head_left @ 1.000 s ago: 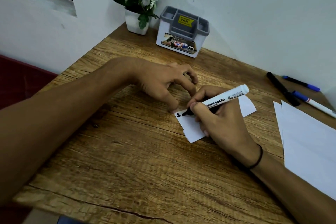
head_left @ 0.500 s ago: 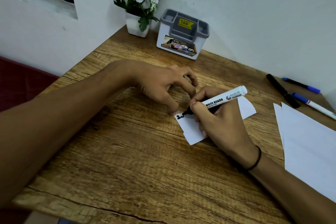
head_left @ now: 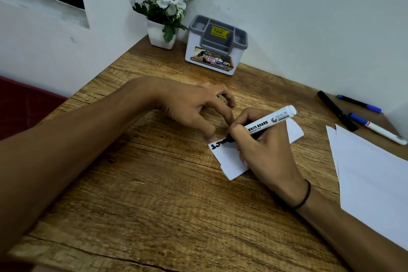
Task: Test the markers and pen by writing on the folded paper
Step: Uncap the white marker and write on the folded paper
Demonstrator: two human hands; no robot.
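Wooden table with a strong grain, pushed into a corner of pale walls; a crack along the near edge. At the back, a white pot of white flowers and just beside it a grey-and-white desk organiser with a yellow price sticker.

Near the middle, the folded paper, small and white, flat on the wood. Left hand arched over its far corner, fingertips pressing down to pin it, curled round nothing. Right hand wrapped round the whiteboard marker in a writing grip, tip down on the paper at the end of a short run of black marks along the top edge. A dark band on the right wrist.

Progress, as a judgement: early. One marker mid-test, its ink clearly taking, only a few strokes down and most of the paper blank. Well apart at the far right, seemingly untested: a black marker, a slim blue pen and a white marker with a blue cap, all lying on the table. Close by these, a loose stack of white sheets running off the right edge.
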